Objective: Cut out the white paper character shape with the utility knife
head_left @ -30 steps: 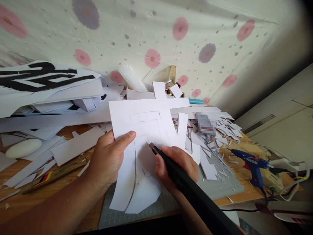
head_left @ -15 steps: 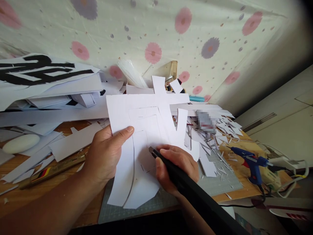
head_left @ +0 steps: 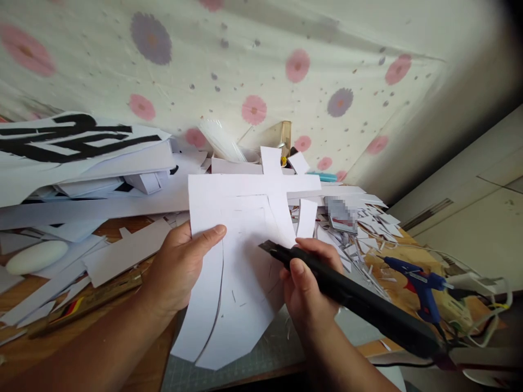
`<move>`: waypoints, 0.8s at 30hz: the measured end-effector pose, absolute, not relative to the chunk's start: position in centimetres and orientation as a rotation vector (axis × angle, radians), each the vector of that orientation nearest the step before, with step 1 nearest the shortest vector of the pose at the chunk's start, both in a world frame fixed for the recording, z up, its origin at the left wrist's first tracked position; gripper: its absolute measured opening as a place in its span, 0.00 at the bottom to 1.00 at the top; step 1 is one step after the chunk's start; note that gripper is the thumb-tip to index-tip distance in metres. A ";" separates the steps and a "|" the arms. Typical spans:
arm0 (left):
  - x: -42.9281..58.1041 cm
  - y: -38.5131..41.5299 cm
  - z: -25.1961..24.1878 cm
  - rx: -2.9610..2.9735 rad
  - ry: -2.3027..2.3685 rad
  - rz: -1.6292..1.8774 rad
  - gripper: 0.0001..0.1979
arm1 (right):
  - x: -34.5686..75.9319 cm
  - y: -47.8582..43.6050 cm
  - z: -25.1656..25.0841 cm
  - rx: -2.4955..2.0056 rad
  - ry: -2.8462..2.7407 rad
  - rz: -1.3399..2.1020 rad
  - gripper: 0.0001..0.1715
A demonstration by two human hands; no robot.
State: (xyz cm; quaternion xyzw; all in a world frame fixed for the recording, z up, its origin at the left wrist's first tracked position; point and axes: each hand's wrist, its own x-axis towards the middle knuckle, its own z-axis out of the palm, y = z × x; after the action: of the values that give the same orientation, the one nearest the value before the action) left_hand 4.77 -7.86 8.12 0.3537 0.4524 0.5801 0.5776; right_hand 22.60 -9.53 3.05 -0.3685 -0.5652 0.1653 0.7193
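A white foam board cutout (head_left: 241, 234), with pencil lines and a curved cut down its lower left, is held up over the grey cutting mat (head_left: 229, 375). My left hand (head_left: 183, 267) grips its left edge, thumb on the front face and fingers behind. In my right hand (head_left: 312, 277) is a black, thick-handled utility knife (head_left: 343, 286). Its blade points left, close in front of the board's middle; whether the tip touches the surface I cannot tell. The knife's long handle runs down to the lower right.
White scraps (head_left: 378, 218) litter the table's right side. A blue glue gun (head_left: 420, 283) stands at the right. On the left lie a wooden-looking ruler (head_left: 93, 296), a white oval object (head_left: 36, 257) and stacked boards under a sheet with black lettering (head_left: 77, 136). A flowered curtain (head_left: 229, 65) hangs behind.
My right hand has moved right with the knife, whose handle now lies flatter. The board has shifted and tilted slightly in my left hand. The camera view has tipped upward.
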 end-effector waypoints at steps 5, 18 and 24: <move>4.4 -7.8 7.8 0.952 1.033 1.203 0.18 | 24.6 -8.8 7.0 -0.851 -1.522 0.632 0.10; 4.0 -8.0 8.0 0.994 1.032 1.177 0.21 | 24.7 -7.0 11.6 -0.706 -1.951 0.749 0.10; 4.0 -7.7 7.8 1.015 1.053 1.190 0.20 | 24.1 -6.7 11.3 -0.713 -1.955 0.741 0.12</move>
State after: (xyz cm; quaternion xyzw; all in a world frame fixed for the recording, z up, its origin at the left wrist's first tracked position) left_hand 4.02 -7.69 7.78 0.4356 0.4520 0.5106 0.5876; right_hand 24.15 -6.67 11.28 -0.2884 -0.7905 0.2995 0.4498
